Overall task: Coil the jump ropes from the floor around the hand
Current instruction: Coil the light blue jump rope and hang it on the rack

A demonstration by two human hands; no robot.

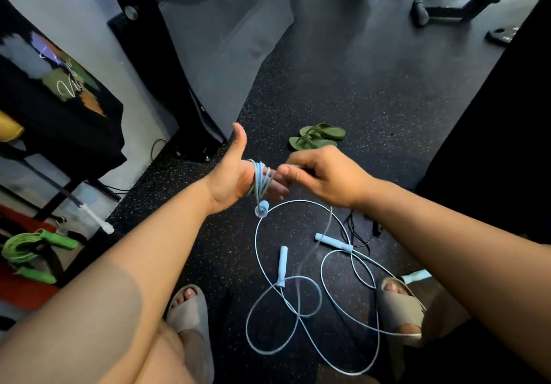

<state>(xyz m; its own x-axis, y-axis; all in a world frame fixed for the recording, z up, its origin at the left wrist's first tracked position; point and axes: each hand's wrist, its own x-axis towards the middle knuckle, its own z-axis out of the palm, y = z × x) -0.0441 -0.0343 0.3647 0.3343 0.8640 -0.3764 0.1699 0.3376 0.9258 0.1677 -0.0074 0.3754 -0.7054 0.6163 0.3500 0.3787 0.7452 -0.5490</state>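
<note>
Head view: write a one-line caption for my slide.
Light blue jump rope coiled around the open left hand, right hand pinching its strand, loose loops lying on the speckled floor.

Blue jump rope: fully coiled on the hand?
Partly: jump rope loops wrap the left hand; the right hand pinches a strand trailing to the floor.

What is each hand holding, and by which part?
The right hand pinches the blue rope by its cord, next to the coils wrapped round the open left hand; one handle hangs free below.

Noted: pale-blue plastic rope handle (417, 276) partly hidden by beige slide sandal (401, 306) (right foot); thin black cord (354, 234) vanishes beneath right forearm (432, 234).
</note>
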